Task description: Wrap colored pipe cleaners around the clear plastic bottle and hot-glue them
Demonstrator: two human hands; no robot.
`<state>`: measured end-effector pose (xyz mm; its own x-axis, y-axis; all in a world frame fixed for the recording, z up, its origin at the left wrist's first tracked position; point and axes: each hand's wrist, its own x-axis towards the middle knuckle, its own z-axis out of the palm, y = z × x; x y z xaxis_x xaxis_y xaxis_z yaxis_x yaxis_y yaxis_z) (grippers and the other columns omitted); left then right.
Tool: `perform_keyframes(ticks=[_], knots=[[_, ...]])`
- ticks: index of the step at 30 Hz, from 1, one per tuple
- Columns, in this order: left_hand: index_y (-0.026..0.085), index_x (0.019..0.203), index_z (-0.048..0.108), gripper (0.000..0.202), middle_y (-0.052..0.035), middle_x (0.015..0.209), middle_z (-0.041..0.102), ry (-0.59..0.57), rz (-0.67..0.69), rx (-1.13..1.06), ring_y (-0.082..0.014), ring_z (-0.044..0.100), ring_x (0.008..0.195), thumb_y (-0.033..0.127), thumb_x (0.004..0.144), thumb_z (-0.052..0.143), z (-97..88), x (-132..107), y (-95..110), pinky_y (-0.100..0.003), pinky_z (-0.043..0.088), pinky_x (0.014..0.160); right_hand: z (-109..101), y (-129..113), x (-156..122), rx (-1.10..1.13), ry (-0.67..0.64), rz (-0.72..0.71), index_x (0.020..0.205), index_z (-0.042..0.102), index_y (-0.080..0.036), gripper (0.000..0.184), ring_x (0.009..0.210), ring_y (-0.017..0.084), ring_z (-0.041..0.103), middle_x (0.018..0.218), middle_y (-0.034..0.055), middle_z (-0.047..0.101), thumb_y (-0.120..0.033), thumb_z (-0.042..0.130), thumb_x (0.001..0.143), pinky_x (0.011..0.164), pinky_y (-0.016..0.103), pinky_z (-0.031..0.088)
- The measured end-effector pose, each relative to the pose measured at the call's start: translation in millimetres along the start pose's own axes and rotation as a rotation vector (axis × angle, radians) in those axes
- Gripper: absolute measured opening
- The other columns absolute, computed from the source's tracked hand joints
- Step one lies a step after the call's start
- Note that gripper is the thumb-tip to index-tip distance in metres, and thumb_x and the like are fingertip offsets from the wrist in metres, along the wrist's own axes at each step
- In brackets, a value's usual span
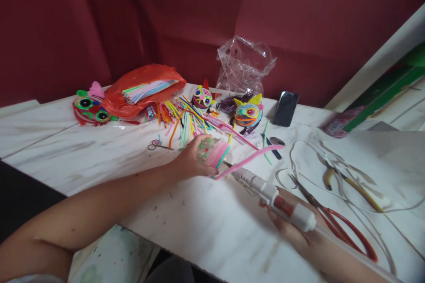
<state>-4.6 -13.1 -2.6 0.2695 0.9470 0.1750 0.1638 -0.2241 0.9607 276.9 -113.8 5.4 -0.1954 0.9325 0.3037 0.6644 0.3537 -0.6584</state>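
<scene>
My left hand is closed around a clear plastic cup-like piece with pink and teal pipe cleaners wound round it. A loose pink pipe cleaner sticks out from it to the right. In my right hand is a white hot glue gun, fingers wrapped round its handle. Its dark nozzle points at the wound piece, at or very close to the teal band. Whether the tip touches cannot be made out. Part of the clear piece is hidden behind my left fingers.
Behind lie loose pipe cleaners, a red bag and decorated animal heads. A clear plastic bag and a phone sit at the back. Orange-handled scissors, pliers and a white cord lie right; small scissors left.
</scene>
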Motion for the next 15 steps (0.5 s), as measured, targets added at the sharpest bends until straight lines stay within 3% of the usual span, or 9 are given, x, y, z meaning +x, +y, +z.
perform_keyframes(ticks=[5,10,15], knots=[[0.025,0.133,0.04,0.102,-0.0144,0.133,0.051,-0.016,-0.006,0.005,-0.0354,0.052,0.12,0.038,0.046,0.09,-0.6,1.0,-0.8,-0.047,0.045,0.094,-2.2,-1.6,3.4,0.035,-0.133,-0.114,0.083,0.067,-0.021,0.022,0.069,0.02,0.067,0.075,0.0055,0.069,-0.04,0.056,0.083,0.066,0.029,0.057],[0.025,0.134,0.041,0.102,-0.0136,0.129,0.054,-0.009,0.027,0.044,-0.0356,0.053,0.118,0.038,0.045,0.091,-1.8,1.0,-3.9,-0.049,0.042,0.097,-2.1,-6.1,3.8,0.011,-0.04,-0.076,0.085,0.066,-0.021,0.022,0.069,0.019,0.066,0.075,0.0056,0.067,-0.037,0.051,0.087,0.065,0.029,0.055],[0.025,0.134,0.042,0.101,-0.0129,0.127,0.056,0.001,0.035,0.059,-0.0352,0.055,0.114,0.04,0.046,0.09,-2.3,1.0,-4.8,-0.049,0.043,0.096,-1.0,-1.4,3.1,-0.002,-0.093,-0.137,0.083,0.066,-0.022,0.021,0.067,0.02,0.066,0.073,0.0047,0.067,-0.04,0.055,0.084,0.062,0.028,0.056]])
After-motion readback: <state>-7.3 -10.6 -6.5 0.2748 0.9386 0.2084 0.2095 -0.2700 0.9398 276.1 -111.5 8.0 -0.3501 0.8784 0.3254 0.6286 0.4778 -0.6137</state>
